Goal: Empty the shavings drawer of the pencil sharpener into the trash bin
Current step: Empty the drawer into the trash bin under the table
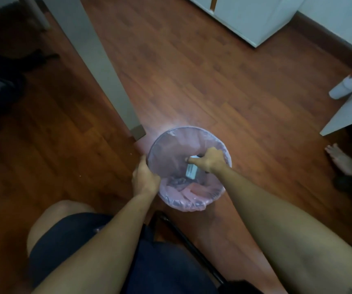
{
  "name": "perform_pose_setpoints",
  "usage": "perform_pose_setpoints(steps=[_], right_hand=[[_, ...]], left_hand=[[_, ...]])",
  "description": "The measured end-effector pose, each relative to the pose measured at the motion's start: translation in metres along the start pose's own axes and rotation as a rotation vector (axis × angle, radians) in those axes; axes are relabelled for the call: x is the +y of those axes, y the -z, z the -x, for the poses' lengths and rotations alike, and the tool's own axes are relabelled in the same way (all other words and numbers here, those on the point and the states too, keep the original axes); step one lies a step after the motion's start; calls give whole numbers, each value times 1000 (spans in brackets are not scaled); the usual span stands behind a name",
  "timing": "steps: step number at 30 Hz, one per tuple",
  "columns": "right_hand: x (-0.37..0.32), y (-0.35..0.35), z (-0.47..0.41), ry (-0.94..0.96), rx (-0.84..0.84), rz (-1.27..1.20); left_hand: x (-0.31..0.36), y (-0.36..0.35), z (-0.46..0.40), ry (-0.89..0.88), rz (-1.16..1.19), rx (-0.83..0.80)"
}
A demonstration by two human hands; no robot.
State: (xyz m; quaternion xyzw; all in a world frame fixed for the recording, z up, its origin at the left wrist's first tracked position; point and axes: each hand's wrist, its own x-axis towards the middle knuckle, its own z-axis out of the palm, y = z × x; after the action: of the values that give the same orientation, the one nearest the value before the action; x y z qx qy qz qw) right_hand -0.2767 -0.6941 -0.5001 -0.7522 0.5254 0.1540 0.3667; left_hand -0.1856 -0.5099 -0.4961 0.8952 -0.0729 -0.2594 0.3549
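Observation:
A round trash bin [166, 145] lined with a pink plastic bag stands on the wooden floor in front of my knees. My left hand [144, 177] grips the bin's near-left rim. My right hand [208, 160] reaches over the bin's mouth and holds a small pale rectangular shavings drawer [191, 171], tipped down inside the opening. Crumpled pink and dark waste lies at the bin's bottom. The pencil sharpener itself is not in view.
A grey table leg [107, 81] runs down to the floor just left of the bin. A white cabinet [255, 20] stands at the back right. A white shelf edge [344, 115] and another person's bare foot [340, 158] are at the right.

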Motion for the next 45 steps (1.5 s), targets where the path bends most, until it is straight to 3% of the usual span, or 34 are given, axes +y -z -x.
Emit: perform_pose_setpoints(steps=[5, 16, 26, 35, 45], right_hand=[[-21, -9, -4, 39, 56, 140], [-26, -10, -8, 57, 75, 140], [-57, 22, 23, 95, 31, 207], [-122, 94, 97, 208, 121, 50], [-209, 161, 214, 357, 122, -439]], left_hand=[[-5, -6, 3, -35, 63, -18], [-4, -5, 3, -46, 55, -7], [20, 17, -2, 34, -86, -114], [102, 101, 9, -120, -71, -48], [176, 242, 72, -327, 17, 210]])
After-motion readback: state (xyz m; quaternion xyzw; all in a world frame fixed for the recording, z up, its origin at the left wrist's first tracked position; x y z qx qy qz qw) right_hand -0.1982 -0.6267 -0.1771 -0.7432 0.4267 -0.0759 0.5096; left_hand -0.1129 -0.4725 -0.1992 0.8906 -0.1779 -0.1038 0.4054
